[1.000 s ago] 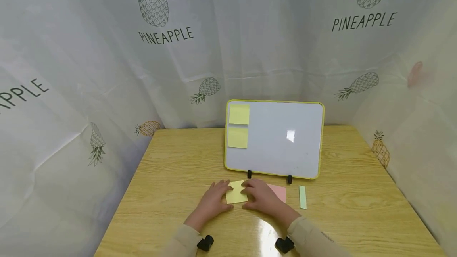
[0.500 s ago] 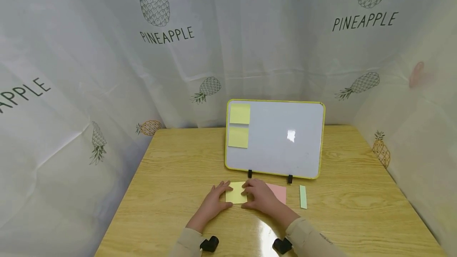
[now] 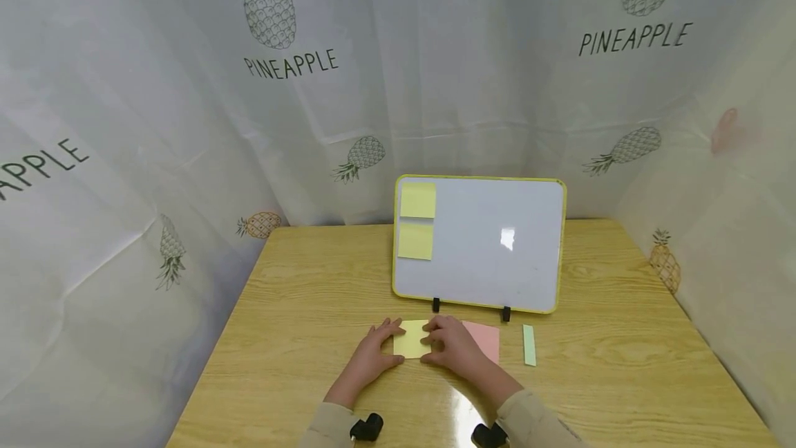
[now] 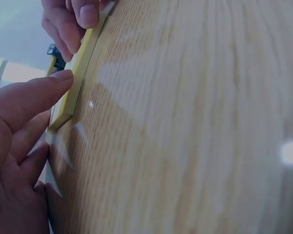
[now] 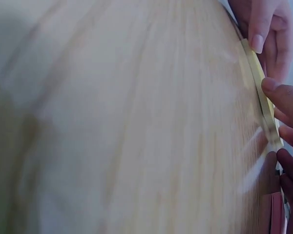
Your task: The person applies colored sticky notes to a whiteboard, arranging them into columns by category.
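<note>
A pad of yellow sticky notes lies on the wooden table between both hands. My left hand holds its left side, thumb at the near edge and fingers by the far left corner. My right hand grips the right side with bent fingers and its thumb at the near corner. In the left wrist view the pad shows its thick near edge, with the left thumb against it. From the right wrist, a dark line runs along the edge of the pad. Parts of both hands' fingers are hidden there.
Behind the hands stands a yellow-framed whiteboard on black feet, bearing two yellow sticky notes at its left. A pink sticky-note pad lies partly behind the right hand. Farther right is a narrow green strip. Pineapple-printed curtains surround the table.
The yellow pad has turned slightly from its tilt and now lies squarer to the table. Both hands have stayed at its sides with only small shifts.
</note>
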Available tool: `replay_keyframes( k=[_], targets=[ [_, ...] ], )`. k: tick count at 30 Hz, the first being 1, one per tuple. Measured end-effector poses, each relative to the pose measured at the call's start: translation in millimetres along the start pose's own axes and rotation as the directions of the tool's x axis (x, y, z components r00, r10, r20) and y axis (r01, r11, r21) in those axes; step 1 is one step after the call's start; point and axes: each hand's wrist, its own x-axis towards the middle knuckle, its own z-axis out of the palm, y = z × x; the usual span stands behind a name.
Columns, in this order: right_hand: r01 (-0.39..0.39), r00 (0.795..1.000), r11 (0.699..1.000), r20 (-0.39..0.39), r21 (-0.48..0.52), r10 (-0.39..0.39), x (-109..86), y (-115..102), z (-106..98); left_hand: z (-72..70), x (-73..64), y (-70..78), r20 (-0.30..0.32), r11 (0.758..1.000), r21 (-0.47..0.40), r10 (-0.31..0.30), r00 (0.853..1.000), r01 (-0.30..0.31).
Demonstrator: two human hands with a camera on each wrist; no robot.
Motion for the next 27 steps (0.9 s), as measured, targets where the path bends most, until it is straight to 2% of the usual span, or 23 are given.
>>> replay_keyframes(
  k=[8,14,22,27],
  targets=[
    [-0.065,0.998,0.987,-0.008,0.146,0.067,-2.8,0.5,-0.4,0.0,0.0,0.0,-0.003,0.999,-0.039,-0.017,1.000,0.017],
    [-0.073,0.996,0.973,-0.027,0.221,0.081,-5.1,1.6,3.0,-0.9,-0.8,0.9,0.005,0.995,-0.070,-0.064,0.998,0.064],
    [-0.090,0.994,0.964,-0.044,0.251,0.104,-6.7,1.7,6.1,-0.2,-1.1,0.8,-0.019,0.997,-0.073,-0.032,0.999,0.031],
    [-0.093,0.992,0.969,-0.058,0.229,0.109,-7.8,2.4,9.8,1.0,-0.9,-0.1,-0.035,0.997,-0.069,-0.031,0.999,0.028]
  ],
)
